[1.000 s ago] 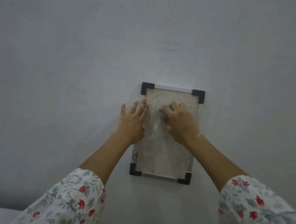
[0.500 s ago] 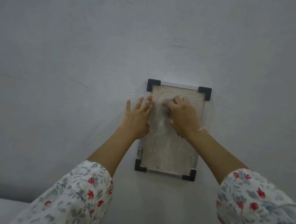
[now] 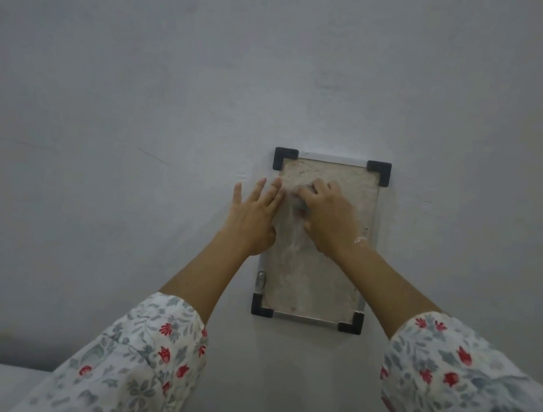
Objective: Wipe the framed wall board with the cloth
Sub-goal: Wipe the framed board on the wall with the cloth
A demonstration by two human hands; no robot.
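Framed board (image 3: 313, 280), centre frame: my right hand (image 3: 329, 218) grips the cloth (image 3: 299, 204) against its upper part; left hand (image 3: 253, 219) lies flat, fingers straight, on its left edge.

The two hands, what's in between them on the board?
In the head view, a bare strip of board between left hand and right hand, plus the cloth under the right fingers.

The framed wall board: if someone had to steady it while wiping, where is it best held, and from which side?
Probably the framed wall board's left edge, flat-handed from the left, as the left hand does: it lies flush on the wall, so pressing suits it better than gripping, and this leaves the face free for the right hand.
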